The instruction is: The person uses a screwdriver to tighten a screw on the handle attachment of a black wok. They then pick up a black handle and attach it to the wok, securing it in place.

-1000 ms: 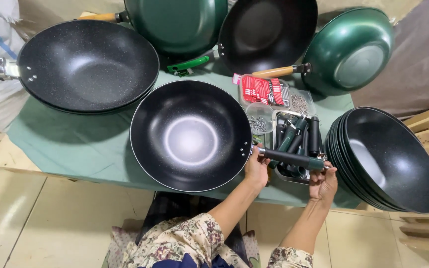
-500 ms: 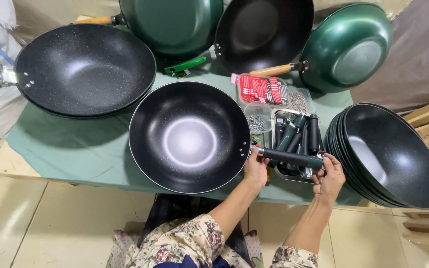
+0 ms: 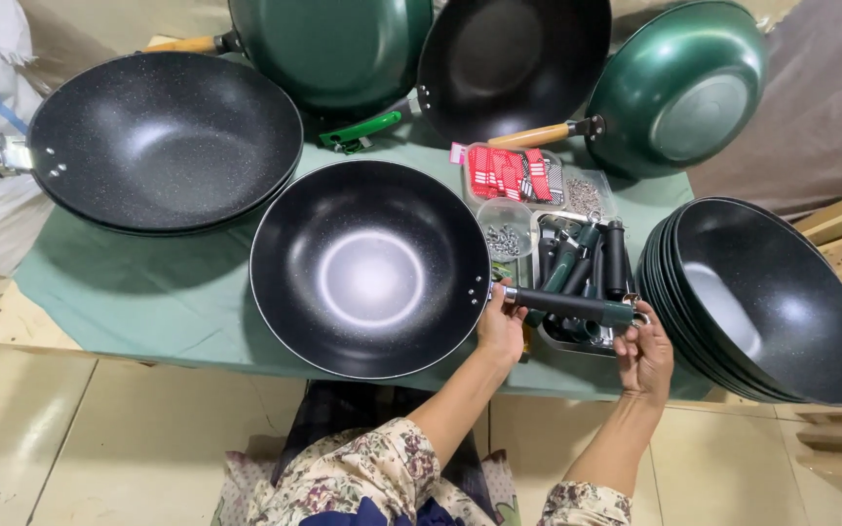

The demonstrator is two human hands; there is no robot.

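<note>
A black wok (image 3: 370,269) lies on the green cloth (image 3: 148,282) in front of me. A dark green handle (image 3: 569,305) with a metal collar sticks out from its right rim. My left hand (image 3: 501,329) grips the joint where the handle meets the rim. My right hand (image 3: 643,353) holds the handle's far end, fingers curled around it. Just behind the handle a metal tray (image 3: 577,343) holds several loose black and green handles (image 3: 587,258).
A stack of handleless black woks (image 3: 767,297) stands at the right. A big black wok (image 3: 163,141) lies at the left; green and black pans (image 3: 679,88) lean at the back. A clear tub of screws (image 3: 506,237) and red packets (image 3: 509,173) sit behind the tray.
Both hands stay on the handle at the wok's rim. My right hand has shifted slightly on the handle's end; the wok has not moved.
</note>
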